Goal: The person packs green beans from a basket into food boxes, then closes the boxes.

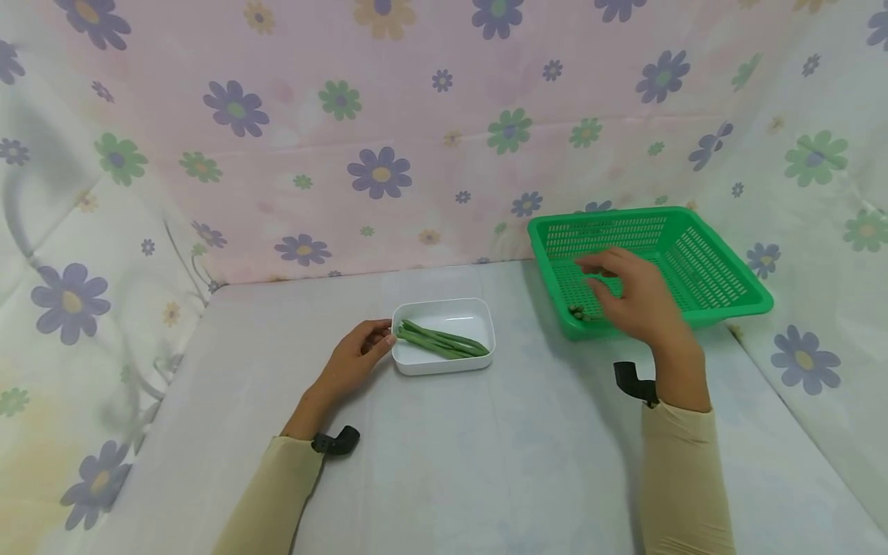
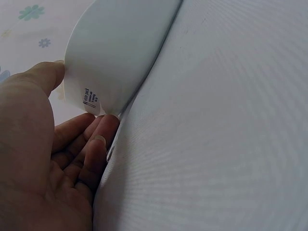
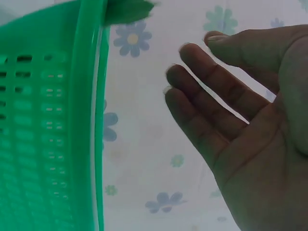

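A shallow white dish (image 1: 444, 368) with rounded corners stands on the table, several long green beans (image 1: 444, 343) lying lengthwise in it. My left hand (image 1: 357, 358) holds the dish's left end, thumb at the rim and fingertips low against the side wall (image 2: 115, 53), which carries small dark print. Over the near side of a green plastic basket (image 1: 721, 308), my right hand (image 1: 641, 297) hangs with nothing in it, thumb and fingers spread apart. Small greenish pieces (image 1: 579, 312) lie in the basket's near left corner, partly hidden by its rim.
A white cloth covers the table (image 1: 444, 462). Flower-patterned curtains (image 1: 381, 216) hang close behind and at both sides. At the right wrist view's top, a blurred green leafy piece (image 3: 127, 10) shows beside the basket's rim (image 3: 89, 120). Each wrist wears a black strap mount (image 1: 336, 442).
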{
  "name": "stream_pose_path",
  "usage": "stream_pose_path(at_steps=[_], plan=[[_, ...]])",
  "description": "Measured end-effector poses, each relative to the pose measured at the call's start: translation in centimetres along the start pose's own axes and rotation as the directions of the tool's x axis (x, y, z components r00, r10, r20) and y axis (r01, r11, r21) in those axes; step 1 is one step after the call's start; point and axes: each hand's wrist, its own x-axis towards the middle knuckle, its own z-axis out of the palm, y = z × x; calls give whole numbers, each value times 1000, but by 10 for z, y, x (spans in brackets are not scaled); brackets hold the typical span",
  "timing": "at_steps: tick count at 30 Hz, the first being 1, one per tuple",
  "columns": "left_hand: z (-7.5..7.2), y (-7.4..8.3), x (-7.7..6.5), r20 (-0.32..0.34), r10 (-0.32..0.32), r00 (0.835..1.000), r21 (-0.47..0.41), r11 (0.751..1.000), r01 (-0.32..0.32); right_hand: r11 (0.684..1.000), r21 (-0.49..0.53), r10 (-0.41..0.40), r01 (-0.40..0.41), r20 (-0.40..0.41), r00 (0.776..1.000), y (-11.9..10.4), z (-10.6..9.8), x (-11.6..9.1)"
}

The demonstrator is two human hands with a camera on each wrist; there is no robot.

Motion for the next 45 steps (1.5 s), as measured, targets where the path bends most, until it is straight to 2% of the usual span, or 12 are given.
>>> stream_pose_path(at_steps=[6,13,21,27,31,41,45], plan=[[0,-3,-2,-6,0,1000,3,1000,0,997,-4,77,-77,112,991,15,-7,-8],[0,-3,-3,-6,-1,1000,-9,1000,1,986,14,159,-166,224,961,28,-9,-11],[1,-3,-3,-10,-3,1000,-4,1000,3,974,32,196,-223,367,909,39,-2,-10],[0,-3,-3,-9,-8,1000,-7,1000,8,962,7,240,-274,461,855,41,4,-9],[0,-3,-2,-9,-7,1000,-4,1000,7,953,-24,276,-303,483,831,38,6,-8],[0,-4,0,-6,-7,1000,-7,1000,7,958,-78,276,-277,516,811,35,14,-4],[1,-3,0,-2,-5,1000,-1,1000,5,952,-69,289,-298,519,804,35,13,-5]])
